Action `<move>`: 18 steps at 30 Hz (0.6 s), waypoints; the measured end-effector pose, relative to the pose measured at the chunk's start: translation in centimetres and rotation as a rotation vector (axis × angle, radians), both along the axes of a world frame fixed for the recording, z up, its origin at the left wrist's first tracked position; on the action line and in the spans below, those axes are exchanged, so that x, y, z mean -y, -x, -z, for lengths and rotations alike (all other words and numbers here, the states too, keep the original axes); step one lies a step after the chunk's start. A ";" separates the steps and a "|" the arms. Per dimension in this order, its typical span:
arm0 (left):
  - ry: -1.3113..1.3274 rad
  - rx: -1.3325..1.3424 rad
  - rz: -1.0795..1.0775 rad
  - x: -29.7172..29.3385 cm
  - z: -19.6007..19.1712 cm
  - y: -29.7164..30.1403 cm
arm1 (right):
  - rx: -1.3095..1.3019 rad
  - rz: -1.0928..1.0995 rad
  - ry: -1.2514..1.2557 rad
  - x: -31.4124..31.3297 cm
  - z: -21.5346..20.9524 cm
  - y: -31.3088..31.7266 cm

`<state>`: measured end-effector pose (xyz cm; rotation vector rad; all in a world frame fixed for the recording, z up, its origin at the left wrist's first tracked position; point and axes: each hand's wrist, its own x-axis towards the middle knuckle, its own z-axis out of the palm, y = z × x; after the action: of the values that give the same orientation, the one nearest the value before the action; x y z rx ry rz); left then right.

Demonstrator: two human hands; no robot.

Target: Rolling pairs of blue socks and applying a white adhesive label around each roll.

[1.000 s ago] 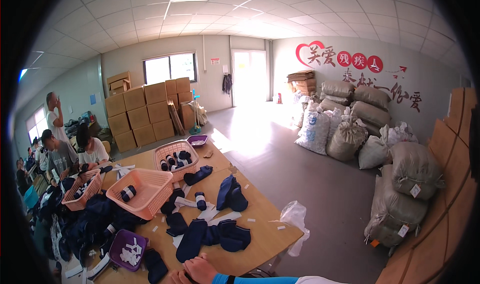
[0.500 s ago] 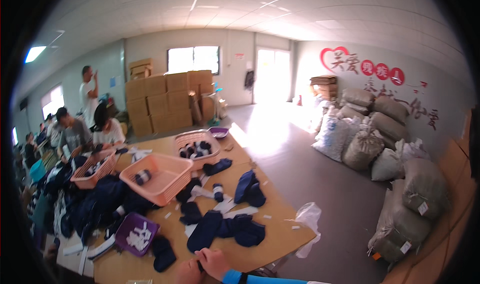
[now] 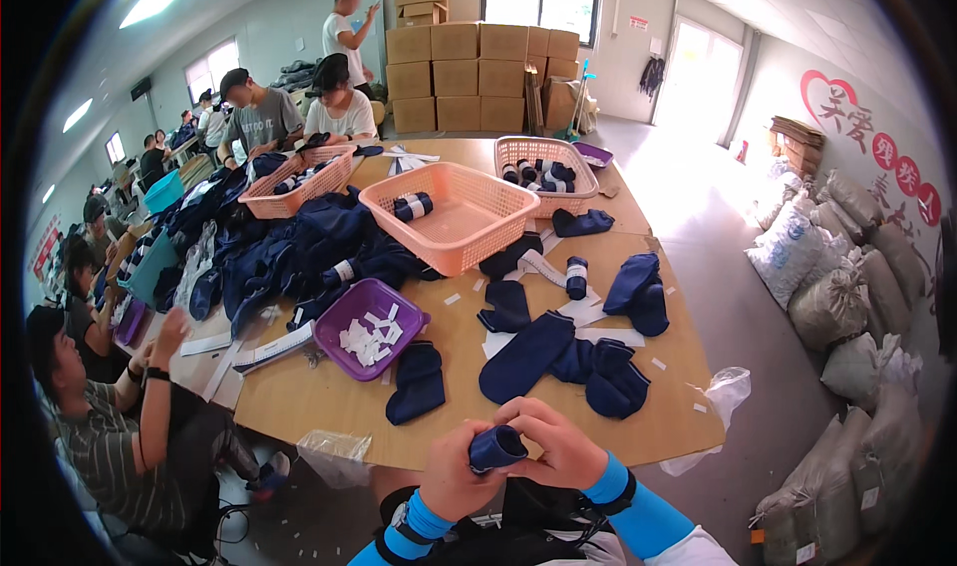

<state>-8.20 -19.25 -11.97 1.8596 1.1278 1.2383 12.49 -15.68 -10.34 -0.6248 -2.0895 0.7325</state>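
At the near edge of the table, my left hand (image 3: 451, 476) and my right hand (image 3: 566, 448) close around a rolled navy sock (image 3: 495, 451). Its open rolled end faces up. Just beyond my hands lie loose navy socks (image 3: 526, 357), spread flat on the tabletop. Farther off stands a rolled sock with a white band (image 3: 576, 278), among white paper strips (image 3: 588, 310). A single navy sock (image 3: 417, 382) lies left of my hands, below a purple basket (image 3: 321, 339) of white slips.
Mid-table, a pink basket (image 3: 454, 259) holds one banded roll; another pink basket (image 3: 518, 203) holds several. A large navy sock heap (image 3: 289, 237) covers the left side. A seated person (image 3: 110, 417) works at left; others sit beyond. Stuffed sacks (image 3: 827, 307) line the right wall.
The view has swung left and down, so objects appear shifted to the right. My hands, low and partly cut off before, now show fully with the rolled sock between them.
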 end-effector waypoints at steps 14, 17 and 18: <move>0.134 0.251 0.099 1.0 0.3 0.3 | 0.010 -0.042 -0.187 0.6 -2.0 0.3; 0.172 0.407 0.144 1.3 0.5 0.0 | -0.002 -0.079 -0.192 1.2 -2.8 0.0; 0.192 0.466 0.174 1.6 0.5 0.1 | 0.005 -0.088 -0.199 1.5 -3.0 -0.1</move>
<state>-8.26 -20.80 -12.45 1.3962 0.7813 1.3197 12.56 -17.21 -7.33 -0.4276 -2.1729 0.5618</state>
